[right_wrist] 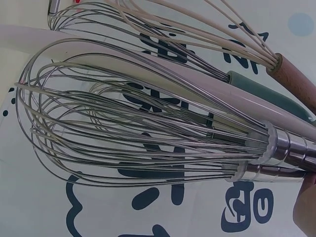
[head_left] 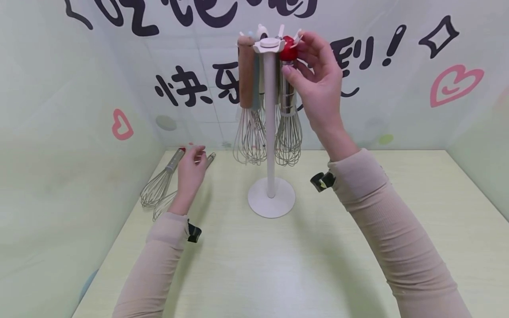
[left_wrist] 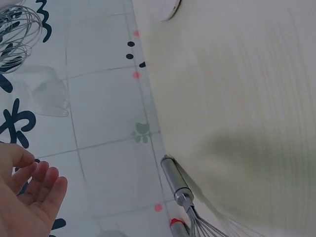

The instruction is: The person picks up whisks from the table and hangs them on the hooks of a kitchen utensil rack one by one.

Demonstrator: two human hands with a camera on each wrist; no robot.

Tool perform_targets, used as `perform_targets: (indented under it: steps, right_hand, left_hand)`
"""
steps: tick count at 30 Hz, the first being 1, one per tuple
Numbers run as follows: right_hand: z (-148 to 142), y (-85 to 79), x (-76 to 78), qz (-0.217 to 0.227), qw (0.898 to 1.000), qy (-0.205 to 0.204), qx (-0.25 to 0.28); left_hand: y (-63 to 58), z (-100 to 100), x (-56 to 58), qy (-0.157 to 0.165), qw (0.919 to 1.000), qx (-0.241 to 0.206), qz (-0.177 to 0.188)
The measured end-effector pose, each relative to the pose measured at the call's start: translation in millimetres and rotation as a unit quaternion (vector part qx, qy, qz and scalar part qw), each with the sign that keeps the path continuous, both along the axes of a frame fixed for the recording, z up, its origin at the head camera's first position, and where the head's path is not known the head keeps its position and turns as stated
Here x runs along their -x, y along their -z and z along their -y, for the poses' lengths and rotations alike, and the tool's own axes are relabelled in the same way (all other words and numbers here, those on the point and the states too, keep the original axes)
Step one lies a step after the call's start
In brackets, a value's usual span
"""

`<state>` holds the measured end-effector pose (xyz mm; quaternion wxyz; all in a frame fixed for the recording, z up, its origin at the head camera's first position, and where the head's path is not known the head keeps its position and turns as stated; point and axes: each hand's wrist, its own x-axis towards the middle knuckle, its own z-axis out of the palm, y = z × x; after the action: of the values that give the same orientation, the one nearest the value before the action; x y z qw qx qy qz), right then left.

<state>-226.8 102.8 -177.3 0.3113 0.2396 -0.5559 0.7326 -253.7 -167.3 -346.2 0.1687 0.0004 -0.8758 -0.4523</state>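
At the top of a white whisk stand (head_left: 270, 123), my right hand (head_left: 320, 73) holds a steel-handled whisk (head_left: 288, 141) by its red knob, thumb on the near side and fingers by the hook. In the right wrist view two steel-handled whisks (right_wrist: 291, 145) overlap, and only a bit of that hand (right_wrist: 306, 207) shows at the edge. My left hand (head_left: 191, 170) hovers at the left, fingers loosely bent with nothing in them. Below it on the table lie a red-ended whisk (head_left: 159, 181) and a second steel whisk (left_wrist: 175, 177).
A wooden-handled whisk (head_left: 246, 75) and a blue-green-handled whisk (right_wrist: 266, 96) hang on the stand, with others partly hidden behind the pole. The round base (head_left: 271, 207) stands on the pale table (head_left: 254, 265). A printed backdrop (head_left: 191, 128) rises along the table's back edge.
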Motion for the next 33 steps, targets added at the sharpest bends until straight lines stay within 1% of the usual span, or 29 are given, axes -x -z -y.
perform_targets:
  steps: [2, 7, 14, 17, 22, 27, 33]
  right_hand:
    - [0, -0.1, -0.2, 0.001, 1.0, 0.001, 0.0]
    - [-1, -0.4, 0.0, 0.0, 1.0, -0.002, 0.001]
    - [-1, -0.6, -0.1, -0.002, 1.0, 0.0, -0.002]
    - [-1, -0.5, -0.4, -0.001, 1.0, 0.001, -0.003]
    - [-1, -0.4, -0.3, 0.002, 1.0, -0.002, -0.003]
    - [-2, 0.0, 0.2, 0.0, 1.0, 0.001, -0.008]
    - [-2, 0.0, 0.3, 0.001, 1.0, 0.001, -0.006]
  left_hand:
    - [3.4, 4, 1.1, -0.003, 0.9999, 0.012, 0.003]
    - [10.9, 14, 2.1, -0.007, 0.9995, 0.025, 0.018]
    - [20.0, 26, 4.9, -0.004, 0.9982, 0.031, 0.05]
    - [23.0, 31, 5.8, 0.002, 0.997, 0.039, 0.066]
    - [27.3, 41, 6.8, 0.022, 0.9939, 0.063, 0.088]
    - [32.9, 48, 9.9, 0.037, 0.9922, 0.059, 0.103]
    - [41.6, 57, 14.2, 0.041, 0.9902, 0.063, 0.117]
